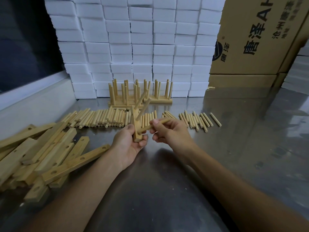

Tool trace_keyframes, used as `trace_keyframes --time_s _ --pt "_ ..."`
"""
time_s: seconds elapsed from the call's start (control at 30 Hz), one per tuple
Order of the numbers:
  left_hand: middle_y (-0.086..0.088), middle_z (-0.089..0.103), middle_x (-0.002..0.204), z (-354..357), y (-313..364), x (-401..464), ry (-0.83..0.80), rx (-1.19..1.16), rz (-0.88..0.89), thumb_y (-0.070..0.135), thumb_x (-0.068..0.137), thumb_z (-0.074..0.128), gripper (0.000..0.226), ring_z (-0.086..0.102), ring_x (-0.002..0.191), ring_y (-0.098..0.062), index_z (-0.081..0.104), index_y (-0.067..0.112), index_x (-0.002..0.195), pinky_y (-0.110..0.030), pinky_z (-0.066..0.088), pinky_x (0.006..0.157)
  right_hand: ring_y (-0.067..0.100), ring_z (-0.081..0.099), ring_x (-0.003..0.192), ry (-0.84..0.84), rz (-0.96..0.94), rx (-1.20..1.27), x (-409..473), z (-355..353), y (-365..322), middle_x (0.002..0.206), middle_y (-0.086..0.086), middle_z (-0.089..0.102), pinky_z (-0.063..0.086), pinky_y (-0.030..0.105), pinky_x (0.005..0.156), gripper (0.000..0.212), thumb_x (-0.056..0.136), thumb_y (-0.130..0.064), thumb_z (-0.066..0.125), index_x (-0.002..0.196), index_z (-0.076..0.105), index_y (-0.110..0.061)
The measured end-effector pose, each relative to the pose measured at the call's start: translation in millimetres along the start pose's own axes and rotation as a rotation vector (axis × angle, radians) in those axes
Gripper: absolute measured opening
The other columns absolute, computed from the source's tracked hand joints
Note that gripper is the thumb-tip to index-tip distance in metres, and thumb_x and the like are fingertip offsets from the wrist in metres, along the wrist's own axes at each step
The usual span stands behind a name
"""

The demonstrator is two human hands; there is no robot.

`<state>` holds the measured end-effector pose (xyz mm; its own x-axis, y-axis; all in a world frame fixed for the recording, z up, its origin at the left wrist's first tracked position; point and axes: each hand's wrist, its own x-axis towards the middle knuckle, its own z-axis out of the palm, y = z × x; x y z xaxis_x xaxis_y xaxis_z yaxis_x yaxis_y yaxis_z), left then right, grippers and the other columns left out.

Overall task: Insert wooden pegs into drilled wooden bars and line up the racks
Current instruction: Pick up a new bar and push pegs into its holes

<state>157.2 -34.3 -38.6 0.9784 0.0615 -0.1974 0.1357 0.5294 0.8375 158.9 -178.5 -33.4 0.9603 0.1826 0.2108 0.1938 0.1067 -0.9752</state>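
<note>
Your left hand [128, 144] grips a light wooden drilled bar [136, 126], fingers curled round its near end, bar pointing away from you above the shiny steel table [167, 181]. Two round wooden pegs [142, 104] already stand in the bar's far holes, tilted right. Your right hand [168, 131] pinches a third round wooden peg [153, 126] between thumb and fingers; its left tip sits at the bar's nearest hole, how deep cannot be told. Loose row of pale wooden dowel pegs [103, 118] lies across the table just behind your hands. Heap of drilled wooden bars [50, 153] on your left. Finished peg racks [138, 92] stand side by side further back, against a wall of stacked white foam blocks [133, 44]. Brown printed cardboard box [255, 36] at far right.
</note>
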Motion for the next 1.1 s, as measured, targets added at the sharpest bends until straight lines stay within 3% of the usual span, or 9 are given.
trace_keyframes --time_s 0.27,0.37,0.43,0.53,0.73,0.87,1.0,1.1 --pt "-0.014 0.058 0.084 -1 0 0 -0.001 0.014 -0.004 0.019 0.109 0.024 0.037 0.048 0.052 -0.015 0.046 0.0 0.133 -0.021 0.034 0.04 0.013 0.063 0.062 -0.033 -0.114 -0.251 -2 0 0 0.077 0.005 0.068 0.056 0.023 0.063 0.006 0.097 -0.01 0.062 0.096 0.067 -0.007" --pt "-0.019 0.059 0.094 0 0 0 -0.005 0.044 -0.012 0.018 0.109 0.024 0.037 0.046 0.054 -0.015 0.044 0.001 0.135 -0.022 0.033 0.041 0.009 0.064 0.063 -0.041 -0.177 -0.419 -2 3 -3 0.079 0.002 0.068 0.058 0.027 0.066 0.005 0.096 -0.01 0.063 0.092 0.066 -0.012" --pt "-0.021 0.059 0.108 0 -1 1 -0.01 0.067 -0.014 0.016 0.109 0.024 0.036 0.045 0.056 -0.015 0.045 0.003 0.136 -0.022 0.033 0.042 0.004 0.066 0.064 -0.044 -0.2 -0.489 -1 5 -4 0.079 0.001 0.07 0.057 0.022 0.065 0.005 0.095 -0.01 0.064 0.092 0.067 -0.012" --pt "-0.019 0.057 0.104 0 -2 1 -0.005 0.08 -0.002 0.016 0.109 0.024 0.035 0.043 0.057 -0.015 0.045 0.004 0.134 -0.023 0.03 0.044 0.0 0.068 0.065 -0.053 -0.251 -0.507 -1 6 -1 0.078 0.0 0.072 0.054 0.016 0.065 0.003 0.094 -0.009 0.067 0.091 0.069 -0.01" --pt "-0.016 0.058 0.091 2 -3 -1 0.004 0.065 0.048 0.016 0.109 0.024 0.029 0.043 0.053 -0.013 0.051 0.021 0.099 -0.024 0.029 0.046 0.006 0.071 0.063 -0.003 -0.296 -0.431 0 10 6 0.07 -0.002 0.074 0.055 0.017 0.062 0.014 0.091 -0.014 0.072 0.086 0.072 -0.001" --pt "-0.011 0.056 0.082 0 -4 2 0.023 0.05 0.038 0.015 0.109 0.026 0.023 0.042 0.055 -0.013 0.047 0.02 0.113 -0.023 0.031 0.043 0.003 0.068 0.058 0.013 -0.304 -0.428 0 11 9 0.064 -0.009 0.071 0.051 0.014 0.056 0.017 0.089 -0.017 0.075 0.082 0.07 -0.002" --pt "-0.012 0.055 0.082 2 -4 2 0.041 0.084 0.047 0.016 0.109 0.026 0.04 0.042 0.054 -0.014 0.034 0.017 0.148 -0.024 0.028 0.045 0.007 0.072 0.068 -0.007 -0.284 -0.438 0 9 11 0.073 -0.001 0.074 0.059 0.024 0.069 0.009 0.092 -0.014 0.071 0.088 0.069 -0.007" --pt "-0.01 0.054 0.078 4 -3 1 0.055 0.117 0.044 0.015 0.109 0.027 0.04 0.042 0.048 -0.011 0.032 0.018 0.149 -0.022 0.025 0.043 0.006 0.072 0.068 -0.019 -0.287 -0.486 1 11 10 0.071 -0.001 0.074 0.06 0.024 0.07 0.008 0.093 -0.011 0.068 0.086 0.066 -0.014"
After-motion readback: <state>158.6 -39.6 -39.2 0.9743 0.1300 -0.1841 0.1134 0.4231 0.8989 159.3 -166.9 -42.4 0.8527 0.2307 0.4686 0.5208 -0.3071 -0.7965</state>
